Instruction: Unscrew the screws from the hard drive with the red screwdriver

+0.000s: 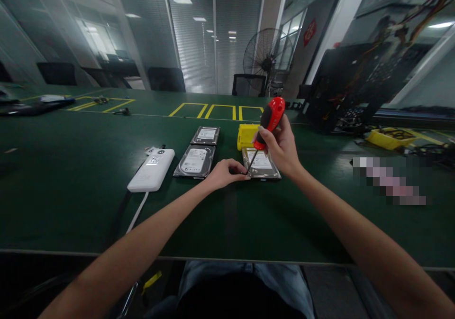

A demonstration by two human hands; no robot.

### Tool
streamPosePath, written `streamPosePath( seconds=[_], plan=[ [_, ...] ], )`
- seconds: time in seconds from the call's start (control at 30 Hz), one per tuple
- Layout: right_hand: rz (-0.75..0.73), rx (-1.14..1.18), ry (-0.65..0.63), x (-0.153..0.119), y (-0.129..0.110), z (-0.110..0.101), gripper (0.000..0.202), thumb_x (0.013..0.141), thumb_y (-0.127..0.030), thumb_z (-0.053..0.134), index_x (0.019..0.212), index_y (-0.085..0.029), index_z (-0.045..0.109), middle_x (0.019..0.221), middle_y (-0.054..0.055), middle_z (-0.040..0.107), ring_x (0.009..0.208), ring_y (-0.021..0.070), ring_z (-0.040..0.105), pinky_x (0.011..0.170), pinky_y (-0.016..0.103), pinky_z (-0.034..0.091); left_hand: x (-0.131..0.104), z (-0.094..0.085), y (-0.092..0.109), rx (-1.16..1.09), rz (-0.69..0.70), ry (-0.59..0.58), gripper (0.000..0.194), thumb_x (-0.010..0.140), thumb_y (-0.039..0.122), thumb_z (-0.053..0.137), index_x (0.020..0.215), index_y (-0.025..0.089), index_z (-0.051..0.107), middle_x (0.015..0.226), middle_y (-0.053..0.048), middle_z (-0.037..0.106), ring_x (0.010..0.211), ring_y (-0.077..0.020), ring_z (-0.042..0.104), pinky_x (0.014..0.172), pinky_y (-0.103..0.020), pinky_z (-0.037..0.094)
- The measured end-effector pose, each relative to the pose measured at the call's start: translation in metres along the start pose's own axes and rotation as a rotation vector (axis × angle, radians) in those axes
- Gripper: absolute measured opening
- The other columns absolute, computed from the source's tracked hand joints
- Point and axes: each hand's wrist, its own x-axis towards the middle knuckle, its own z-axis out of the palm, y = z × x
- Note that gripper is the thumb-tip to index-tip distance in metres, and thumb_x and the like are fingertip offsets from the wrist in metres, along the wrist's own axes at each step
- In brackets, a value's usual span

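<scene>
The right hand (283, 147) wraps tightly round a screwdriver (272, 114); the left hand (224, 173) half-curls by its tip, hold unclear; steady pressure should suit the hard drive (262, 163) between them.

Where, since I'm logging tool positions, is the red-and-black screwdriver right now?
In the head view, the screwdriver is just right of centre in the right grip, slanting down towards the near left corner of the hard drive, by the left grip.

a pixelated patch (389, 181) at mid-right hides its contents. the white cable (138, 211), lower left, runs behind the left forearm (156, 231). print on the hard drive (263, 161) right of centre is unreadably small. a dark item (35, 108) is cut off at the left edge.
</scene>
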Motion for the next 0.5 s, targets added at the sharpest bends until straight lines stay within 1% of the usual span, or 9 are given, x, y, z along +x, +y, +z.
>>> streamPosePath(
  seconds=[0.13,0.23,0.5],
  plan=[
    [0.002,-0.006,-0.007,-0.0006,-0.0005,-0.0007,0.03,0.079,-0.048,0.057,0.092,-0.025,0.043,0.069,-0.002,0.059,0.057,0.0116,0.06,0.049,0.026,0.05,0.0002,0.0005,0.0012,-0.014,-0.004,0.001,0.03,0.066,0.04,0.072,0.083,0.015,0.07,0.09,-0.006,0.066,0.079,-0.0161,0.059,0.071,-0.029,0.045],
    [0.002,-0.016,-0.01,-0.0013,-0.0031,-0.0011,0.031,0.079,-0.049,0.057,0.093,-0.025,0.043,0.069,-0.001,0.06,0.058,0.012,0.06,0.05,0.026,0.05,-0.0004,0.0002,0.0025,-0.026,0.004,-0.023,0.028,0.067,0.039,0.071,0.082,0.016,0.07,0.092,-0.006,0.066,0.08,-0.016,0.06,0.072,-0.028,0.046],
    [0.003,-0.002,-0.01,-0.0023,-0.006,-0.001,0.027,0.08,-0.044,0.058,0.093,-0.025,0.044,0.07,-0.001,0.06,0.059,0.0123,0.061,0.05,0.026,0.05,-0.0004,0.0015,-0.0006,-0.033,0.0,-0.035,0.028,0.068,0.039,0.071,0.084,0.016,0.07,0.093,-0.006,0.066,0.083,-0.0166,0.059,0.073,-0.029,0.045]
  ],
)
